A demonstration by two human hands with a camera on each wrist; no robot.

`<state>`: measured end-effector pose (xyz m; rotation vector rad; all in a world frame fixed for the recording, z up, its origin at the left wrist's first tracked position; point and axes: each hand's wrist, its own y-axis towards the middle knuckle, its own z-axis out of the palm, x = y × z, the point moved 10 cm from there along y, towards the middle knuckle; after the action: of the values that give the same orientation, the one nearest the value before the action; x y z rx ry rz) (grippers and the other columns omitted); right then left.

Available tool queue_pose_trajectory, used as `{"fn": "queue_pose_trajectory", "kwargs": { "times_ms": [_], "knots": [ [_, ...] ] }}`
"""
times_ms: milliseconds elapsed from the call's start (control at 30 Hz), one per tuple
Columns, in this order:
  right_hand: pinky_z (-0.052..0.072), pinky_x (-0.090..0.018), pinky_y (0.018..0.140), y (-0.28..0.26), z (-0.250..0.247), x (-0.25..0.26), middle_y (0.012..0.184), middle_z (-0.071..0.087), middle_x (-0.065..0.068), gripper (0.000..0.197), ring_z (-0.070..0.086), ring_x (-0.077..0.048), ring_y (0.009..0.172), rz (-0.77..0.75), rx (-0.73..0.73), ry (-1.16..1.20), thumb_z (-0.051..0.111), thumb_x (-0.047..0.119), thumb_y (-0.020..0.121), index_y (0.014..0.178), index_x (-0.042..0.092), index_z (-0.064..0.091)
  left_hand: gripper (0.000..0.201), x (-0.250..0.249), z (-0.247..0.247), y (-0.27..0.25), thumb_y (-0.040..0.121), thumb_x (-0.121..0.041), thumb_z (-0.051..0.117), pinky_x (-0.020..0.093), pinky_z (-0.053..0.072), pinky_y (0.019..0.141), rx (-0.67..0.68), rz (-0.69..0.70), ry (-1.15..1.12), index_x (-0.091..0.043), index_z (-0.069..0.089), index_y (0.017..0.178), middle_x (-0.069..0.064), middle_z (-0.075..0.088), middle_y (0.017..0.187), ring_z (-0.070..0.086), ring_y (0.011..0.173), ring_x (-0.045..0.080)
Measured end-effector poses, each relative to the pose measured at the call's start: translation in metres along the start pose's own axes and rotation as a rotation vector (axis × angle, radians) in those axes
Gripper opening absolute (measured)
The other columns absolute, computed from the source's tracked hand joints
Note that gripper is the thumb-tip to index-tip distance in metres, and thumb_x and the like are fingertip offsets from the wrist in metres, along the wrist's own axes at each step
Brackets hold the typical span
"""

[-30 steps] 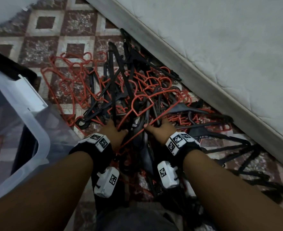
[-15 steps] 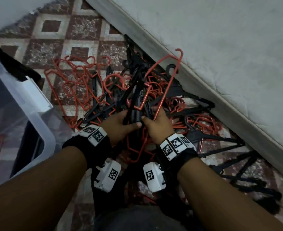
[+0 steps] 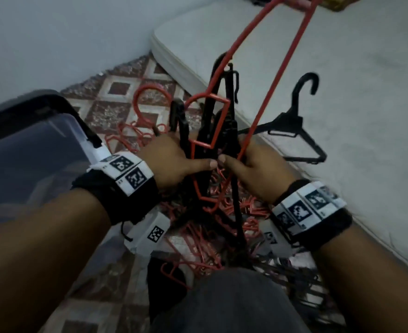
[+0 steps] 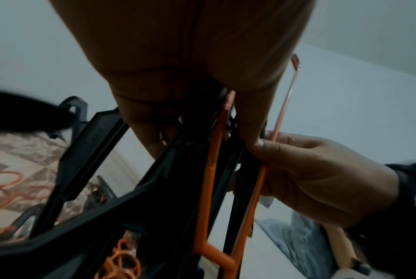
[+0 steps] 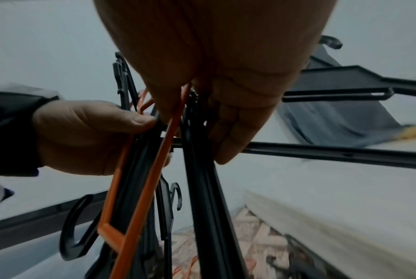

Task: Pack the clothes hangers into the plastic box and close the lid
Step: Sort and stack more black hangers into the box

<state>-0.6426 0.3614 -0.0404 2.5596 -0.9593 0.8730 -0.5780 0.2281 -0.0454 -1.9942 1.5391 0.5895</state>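
Both hands grip one tangled bundle of red and black hangers [image 3: 212, 131], lifted upright above the floor. My left hand [image 3: 174, 159] holds its left side and my right hand [image 3: 253, 164] its right side, thumbs nearly touching. A long red hanger [image 3: 279, 61] sticks up out of the bundle, and a black hanger [image 3: 294, 131] juts right over the mattress. In the left wrist view my left hand [image 4: 190, 105] closes round the black and orange bars [image 4: 211, 169]. In the right wrist view my right hand [image 5: 214, 105] clasps the same bars [image 5: 154, 179]. The clear plastic box [image 3: 30, 150] stands at the left.
Several red and black hangers [image 3: 222, 227] still lie in a heap on the patterned carpet [image 3: 116, 92] below my hands. A grey mattress [image 3: 342, 92] runs along the right. My knee [image 3: 234, 304] is at the bottom. A pale wall [image 3: 54, 32] closes off the back.
Both hands have lifted the gripped bundle well up off the floor pile. The view has tilted upward, showing the wall and the mattress top.
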Motion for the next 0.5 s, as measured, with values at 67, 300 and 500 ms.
{"fn": "queue_pose_trajectory", "kwargs": {
  "times_ms": [67,300,500],
  "knots": [
    [0.038,-0.009,0.056,0.000,-0.032,0.021,0.074,0.056,0.016,0.024,0.052,0.000,0.065,-0.061,-0.043,-0.092,0.058,0.050,0.090,0.094,0.027,0.052,0.043,-0.022,-0.019,-0.010,0.079,-0.067,0.061,0.004,0.042,0.062,-0.029,0.052,0.007,-0.041,0.066,0.113,-0.026,0.069,0.087,0.058,0.072,-0.018],
    [0.053,-0.038,0.071,-0.002,-0.090,0.067,0.088,0.069,0.006,0.043,0.064,-0.014,0.079,-0.131,-0.066,-0.223,0.061,0.058,0.082,0.109,0.025,0.064,0.022,-0.082,-0.072,-0.025,0.081,-0.054,0.070,0.002,0.044,0.069,-0.095,0.119,0.030,-0.050,0.062,0.100,-0.035,0.065,0.089,0.058,0.085,-0.019],
    [0.050,-0.032,0.066,-0.002,-0.134,0.114,0.084,0.066,0.008,0.036,0.061,-0.011,0.077,-0.197,-0.158,-0.199,0.063,0.055,0.083,0.100,0.023,0.065,0.042,-0.118,-0.128,-0.042,0.073,-0.065,0.069,0.032,0.053,0.089,-0.136,0.122,0.079,-0.045,0.066,0.110,-0.020,0.070,0.101,0.065,0.093,0.000]
  ]
}}
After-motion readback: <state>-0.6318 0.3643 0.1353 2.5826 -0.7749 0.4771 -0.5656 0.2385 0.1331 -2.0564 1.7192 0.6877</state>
